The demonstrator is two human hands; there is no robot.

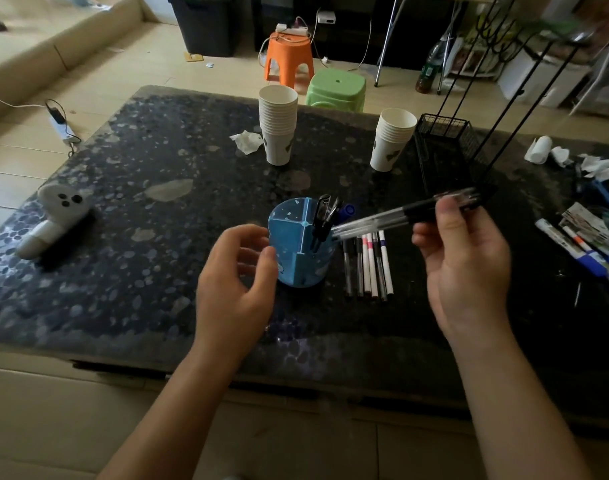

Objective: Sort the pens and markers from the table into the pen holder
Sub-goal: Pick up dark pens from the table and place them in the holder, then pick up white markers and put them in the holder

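A blue round pen holder (292, 247) with dividers stands in the middle of the dark table (123, 209). Its right compartment holds several dark pens and a blue-capped marker (347, 210). My left hand (237, 282) curls beside the holder's left wall, thumb near it, fingers apart and holding nothing. My right hand (465, 258) grips a bundle of clear pens with black caps (393, 220), their tips pointing left at the holder's rim. Several pens and markers (368, 265) lie side by side on the table just right of the holder. More markers (583, 251) lie at the right edge.
Two stacks of paper cups (278, 126) (391, 140) stand behind the holder. A black wire basket and rack (448, 147) sit at the back right. Crumpled tissues (594, 164) lie far right, a white toy-like object (53, 216) at the left. Stools stand beyond the table.
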